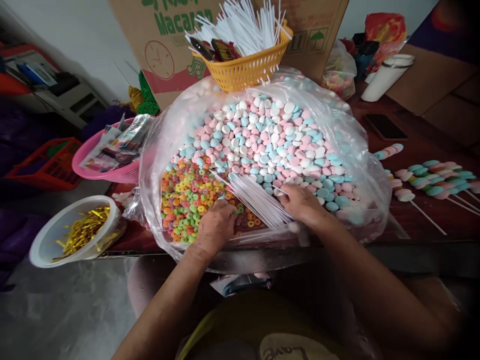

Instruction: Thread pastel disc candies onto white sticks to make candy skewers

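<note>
A wide clear plastic bag [375, 200] lies open with pink, white and blue candies [262, 135] at its back and colourful ring candies [187, 200] at its left. A bundle of white sticks [258, 200] rests between my hands. My left hand [216, 222] is closed at the right side of the rings, with a small pale blue piece showing at its fingertips. At the right end of the bundle, my right hand [302, 202] has its fingers pinched on a white stick, whose tip sticks out to the left.
Behind the bag stands a yellow basket [243, 67] of sticks. Left are a pink basket [108, 172] with packets and a white bowl [41, 245] of gold ties. Candy skewers [438, 180], a phone [385, 127] and a white tumbler [388, 77] lie or stand on the right.
</note>
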`<state>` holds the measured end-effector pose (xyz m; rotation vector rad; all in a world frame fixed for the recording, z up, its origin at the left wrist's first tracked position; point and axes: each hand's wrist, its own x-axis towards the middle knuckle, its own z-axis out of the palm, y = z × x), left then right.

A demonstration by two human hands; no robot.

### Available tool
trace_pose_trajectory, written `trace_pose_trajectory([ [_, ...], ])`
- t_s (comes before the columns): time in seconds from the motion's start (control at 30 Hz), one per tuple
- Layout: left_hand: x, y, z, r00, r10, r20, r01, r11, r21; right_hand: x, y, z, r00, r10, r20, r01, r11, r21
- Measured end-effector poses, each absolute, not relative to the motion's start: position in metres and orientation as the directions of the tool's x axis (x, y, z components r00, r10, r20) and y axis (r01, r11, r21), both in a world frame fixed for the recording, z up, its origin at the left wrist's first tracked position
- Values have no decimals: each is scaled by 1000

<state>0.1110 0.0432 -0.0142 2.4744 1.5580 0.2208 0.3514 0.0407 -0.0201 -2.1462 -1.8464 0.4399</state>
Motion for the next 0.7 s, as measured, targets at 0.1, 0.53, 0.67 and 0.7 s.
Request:
trace_pose_trajectory([
  [0.1,108,43,-13,391,920,28,888,-385,252,363,38,-14,172,983,-60,809,-176,-561],
  [0.53,134,17,-10,321,947,-19,459,-138,877,353,39,1,43,999,-16,768,-44,-639],
  [0.67,153,15,-6,376,918,-123,-128,183,975,331,4,22,-112,982,-151,248,-120,-961],
  [0.7,155,15,-5,401,911,-100,-208,197,958,322,-1,23,-140,975,-173,116,-157,-981],
])
